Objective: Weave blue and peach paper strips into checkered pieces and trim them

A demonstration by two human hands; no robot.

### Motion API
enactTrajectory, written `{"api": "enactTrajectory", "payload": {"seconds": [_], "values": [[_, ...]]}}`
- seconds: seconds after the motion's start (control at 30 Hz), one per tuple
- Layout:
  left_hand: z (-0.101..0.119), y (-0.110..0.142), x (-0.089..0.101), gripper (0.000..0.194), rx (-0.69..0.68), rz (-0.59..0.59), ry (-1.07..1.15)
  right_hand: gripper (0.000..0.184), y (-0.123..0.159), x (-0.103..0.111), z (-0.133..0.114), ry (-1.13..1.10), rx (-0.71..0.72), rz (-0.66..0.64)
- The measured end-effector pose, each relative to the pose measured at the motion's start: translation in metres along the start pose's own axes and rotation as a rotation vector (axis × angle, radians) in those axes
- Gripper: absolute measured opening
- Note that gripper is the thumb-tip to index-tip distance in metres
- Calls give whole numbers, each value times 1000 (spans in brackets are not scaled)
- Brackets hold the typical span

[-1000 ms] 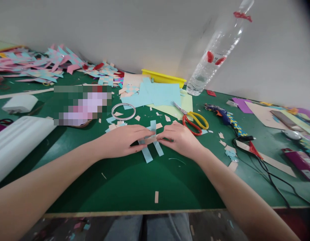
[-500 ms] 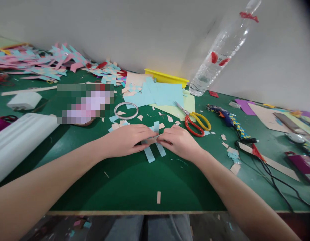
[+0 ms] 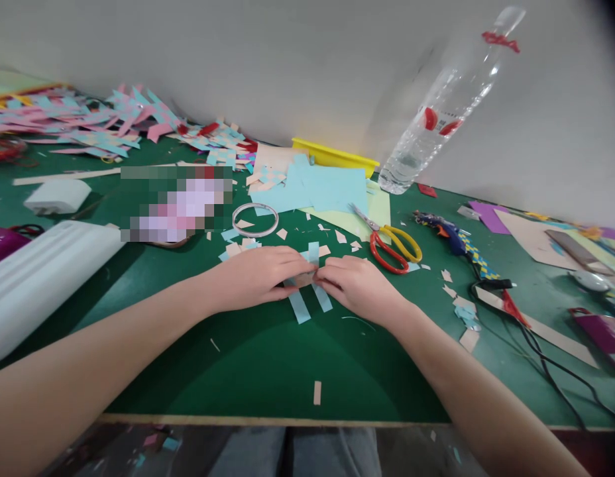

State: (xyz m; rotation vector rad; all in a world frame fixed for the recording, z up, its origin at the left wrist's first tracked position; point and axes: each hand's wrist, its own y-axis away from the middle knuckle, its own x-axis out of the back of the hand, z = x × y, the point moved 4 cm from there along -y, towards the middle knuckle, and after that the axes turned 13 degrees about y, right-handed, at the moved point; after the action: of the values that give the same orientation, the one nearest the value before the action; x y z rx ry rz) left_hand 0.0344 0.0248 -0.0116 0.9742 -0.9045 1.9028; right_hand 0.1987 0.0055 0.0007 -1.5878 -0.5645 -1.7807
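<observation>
Between my hands, just above the green tabletop (image 3: pixel 268 371), is a small piece of crossed paper strips (image 3: pixel 299 307), light blue ones with a pale pink one across them. My left hand (image 3: pixel 262 275) is closed on its left side, thumb below and fingers above. My right hand (image 3: pixel 357 281) pinches its right edge with thumb and curled fingers. The fingertips hide part of the strips. Small blue and pink paper scraps (image 3: pixel 232 248) lie just beyond my left hand. Scissors (image 3: pixel 390 248) with one red and one yellow handle rest beyond my right hand.
A roll of tape (image 3: pixel 255 220) lies beyond my left hand, near blue paper sheets (image 3: pixel 332 185). A clear bottle (image 3: pixel 437 119) stands by the wall. Left are a white box-like object (image 3: pixel 49 285) and a paper pile (image 3: pixel 73 122); black cables (image 3: pixel 541 358) run at right.
The whole view has shifted slightly, so things sit a little further right. Both hands keep their hold on the paper strips, with only a tiny shift of the right fingers.
</observation>
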Motion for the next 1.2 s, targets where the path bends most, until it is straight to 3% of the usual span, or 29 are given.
{"api": "enactTrajectory", "payload": {"seconds": [0.27, 0.53, 1.03, 1.2], "values": [[-1, 1, -1, 36, -22, 22, 10, 24, 2, 7, -2, -61, -10, -159], [2, 0, 2, 31, -38, 24, 19, 24, 13, 18, -9, 16, -7, -261], [0, 1, 3, 40, 27, 9, 10, 27, 2, 2, 3, -208, -113, -168], [-2, 2, 1, 37, 26, 17, 17, 17, -1, -7, 2, -146, -103, -23]]}}
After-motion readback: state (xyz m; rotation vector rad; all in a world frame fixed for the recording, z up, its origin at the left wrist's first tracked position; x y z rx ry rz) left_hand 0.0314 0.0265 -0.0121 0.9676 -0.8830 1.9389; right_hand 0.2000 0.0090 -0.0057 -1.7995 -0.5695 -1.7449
